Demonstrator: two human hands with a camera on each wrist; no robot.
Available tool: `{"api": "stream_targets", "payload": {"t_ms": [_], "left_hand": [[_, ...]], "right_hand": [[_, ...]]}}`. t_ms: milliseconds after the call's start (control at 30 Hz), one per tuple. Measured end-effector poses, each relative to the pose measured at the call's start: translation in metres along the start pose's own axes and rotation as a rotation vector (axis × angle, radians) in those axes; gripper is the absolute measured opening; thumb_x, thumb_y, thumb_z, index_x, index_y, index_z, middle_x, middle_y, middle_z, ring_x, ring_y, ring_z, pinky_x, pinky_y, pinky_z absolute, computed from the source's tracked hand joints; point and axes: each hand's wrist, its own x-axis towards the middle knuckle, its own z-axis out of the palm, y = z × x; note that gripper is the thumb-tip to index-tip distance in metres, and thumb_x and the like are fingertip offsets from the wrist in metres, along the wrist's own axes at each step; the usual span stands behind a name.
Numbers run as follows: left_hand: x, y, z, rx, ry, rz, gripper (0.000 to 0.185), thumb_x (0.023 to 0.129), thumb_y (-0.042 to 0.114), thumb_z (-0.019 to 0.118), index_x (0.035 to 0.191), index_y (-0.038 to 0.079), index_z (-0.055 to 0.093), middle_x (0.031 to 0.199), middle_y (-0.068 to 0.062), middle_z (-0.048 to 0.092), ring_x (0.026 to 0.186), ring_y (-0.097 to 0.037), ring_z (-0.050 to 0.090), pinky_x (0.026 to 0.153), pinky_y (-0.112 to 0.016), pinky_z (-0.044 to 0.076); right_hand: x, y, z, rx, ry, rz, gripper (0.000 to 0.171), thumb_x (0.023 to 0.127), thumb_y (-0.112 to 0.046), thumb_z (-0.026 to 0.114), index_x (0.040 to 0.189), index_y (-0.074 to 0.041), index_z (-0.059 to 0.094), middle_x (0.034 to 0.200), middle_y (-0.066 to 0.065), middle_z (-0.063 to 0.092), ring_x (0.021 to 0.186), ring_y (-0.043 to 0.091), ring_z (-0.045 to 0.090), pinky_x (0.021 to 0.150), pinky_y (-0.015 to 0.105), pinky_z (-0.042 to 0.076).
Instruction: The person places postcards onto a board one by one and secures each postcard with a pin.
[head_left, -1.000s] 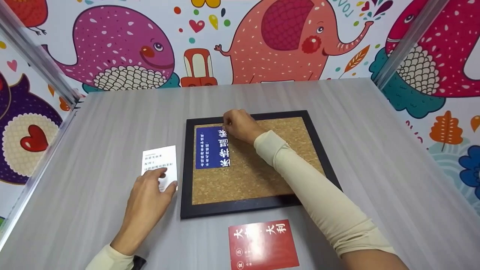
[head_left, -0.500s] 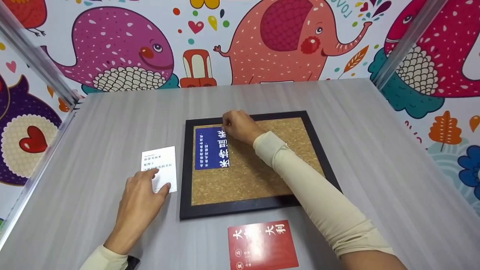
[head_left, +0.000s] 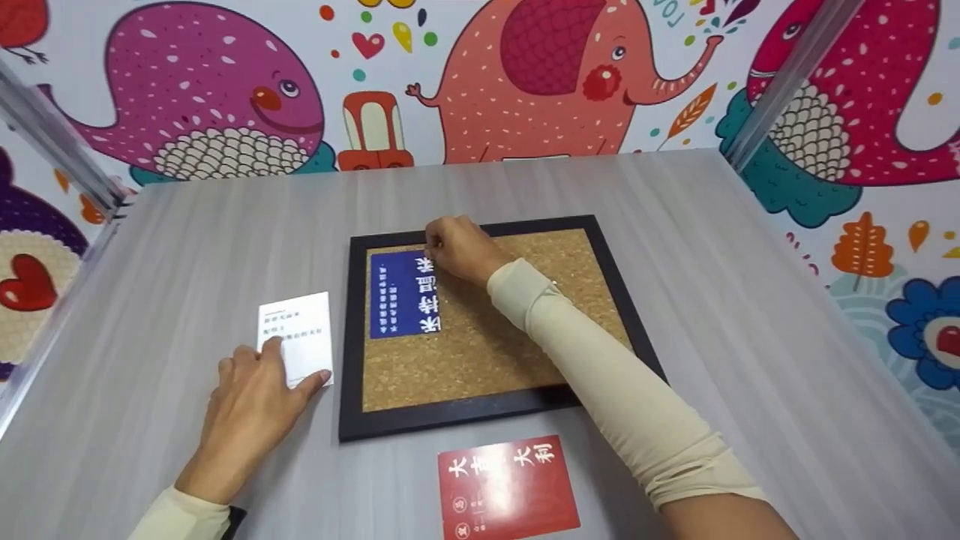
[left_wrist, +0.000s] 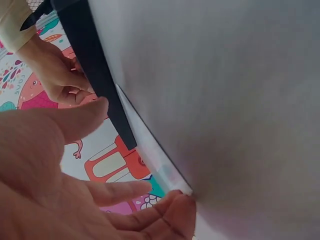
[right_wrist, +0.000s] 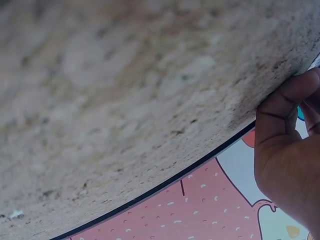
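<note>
Furthest left, our left hand (head_left: 251, 397) rests on the bench-side white card (head_left: 306, 349), thumb and fingers spread apart; we see fingertips touching the card's edge in the left wrist view, but no firm grip. That white card lies flat on the bench (head_left: 187, 247), just beside the black-framed cork board (head_left: 450, 375) and not on it.

Next comes the blue card (head_left: 397, 300), inside the frame in the board's far left corner, its white lettering running sideways. At its far right corner is our right hand (head_left: 463, 249), fingers curled in and tips pressed together as if pinching; what lies between them, if anything, is hidden, so we cannot tell.

Last, the red card (head_left: 510, 487) lies on the bench, just in front of the board and apart from it.

As we judge it, one card of three is in place on the cork, perhaps with its corner being fixed; the white and red ones are both off the board.
</note>
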Motion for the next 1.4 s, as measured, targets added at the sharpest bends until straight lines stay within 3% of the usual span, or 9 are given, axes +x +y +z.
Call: {"api": "stream_targets", "payload": {"t_ms": [300, 533, 700, 867, 1133, 1267, 1400], "left_hand": [[0.002, -0.007, -0.001, 0.023, -0.016, -0.011, 0.093, 0.093, 0.038, 0.09, 0.142, -0.027, 0.045, 0.097, -0.036, 0.049, 0.094, -0.052, 0.049, 0.062, -0.058, 0.05], [0.006, -0.014, -0.013, 0.112, -0.152, -0.028, 0.08, 0.094, 0.04, 0.088, 0.122, -0.025, 0.05, 0.091, -0.037, 0.052, 0.088, -0.056, 0.056, 0.067, -0.067, 0.051], [0.013, -0.02, -0.023, 0.091, -0.238, -0.069, 0.076, 0.091, 0.04, 0.091, 0.109, -0.021, 0.051, 0.087, -0.033, 0.057, 0.079, -0.047, 0.06, 0.069, -0.066, 0.052], [0.016, -0.024, -0.026, 0.08, -0.279, -0.111, 0.077, 0.089, 0.043, 0.093, 0.105, -0.019, 0.05, 0.082, -0.026, 0.057, 0.074, -0.039, 0.055, 0.072, -0.066, 0.051], [0.02, -0.029, -0.027, 0.079, -0.278, -0.134, 0.073, 0.085, 0.045, 0.094, 0.101, -0.017, 0.059, 0.082, -0.02, 0.053, 0.073, -0.033, 0.05, 0.063, -0.048, 0.046], [0.02, -0.035, -0.025, 0.045, -0.248, -0.147, 0.088, 0.082, 0.048, 0.097, 0.106, -0.022, 0.05, 0.091, -0.03, 0.052, 0.077, -0.037, 0.05, 0.062, -0.049, 0.048], [0.022, -0.041, -0.025, -0.036, -0.204, -0.165, 0.089, 0.085, 0.038, 0.097, 0.115, -0.021, 0.038, 0.098, -0.035, 0.054, 0.08, -0.039, 0.053, 0.067, -0.053, 0.049]], "right_hand": [[0.002, 0.0, 0.002, -0.014, 0.009, -0.02, 0.01, 0.106, -0.002, 0.068, 0.101, -0.005, 0.077, 0.1, 0.008, 0.076, 0.088, 0.017, 0.062, 0.08, 0.032, 0.054], [0.0, 0.001, 0.002, -0.017, 0.014, -0.03, 0.01, 0.107, -0.002, 0.069, 0.1, -0.005, 0.076, 0.1, 0.008, 0.076, 0.088, 0.017, 0.062, 0.08, 0.033, 0.054], [-0.002, 0.001, 0.002, -0.022, 0.019, -0.024, 0.01, 0.107, -0.004, 0.069, 0.1, -0.006, 0.076, 0.101, 0.007, 0.075, 0.088, 0.016, 0.061, 0.08, 0.032, 0.053], [-0.002, 0.0, 0.002, -0.01, 0.021, -0.022, 0.011, 0.108, -0.005, 0.068, 0.1, -0.006, 0.077, 0.101, 0.006, 0.076, 0.088, 0.016, 0.061, 0.08, 0.032, 0.054], [-0.002, -0.001, 0.002, -0.008, 0.02, -0.01, 0.012, 0.108, -0.005, 0.068, 0.099, -0.006, 0.076, 0.099, 0.006, 0.075, 0.089, 0.017, 0.061, 0.081, 0.032, 0.054], [-0.002, -0.001, 0.002, -0.003, 0.017, -0.01, 0.013, 0.109, -0.005, 0.067, 0.1, -0.006, 0.076, 0.1, 0.006, 0.075, 0.089, 0.017, 0.062, 0.081, 0.032, 0.054], [-0.002, 0.0, 0.003, -0.005, 0.02, -0.017, 0.012, 0.108, -0.005, 0.067, 0.101, -0.006, 0.077, 0.101, 0.007, 0.076, 0.09, 0.017, 0.062, 0.083, 0.034, 0.056]]}}
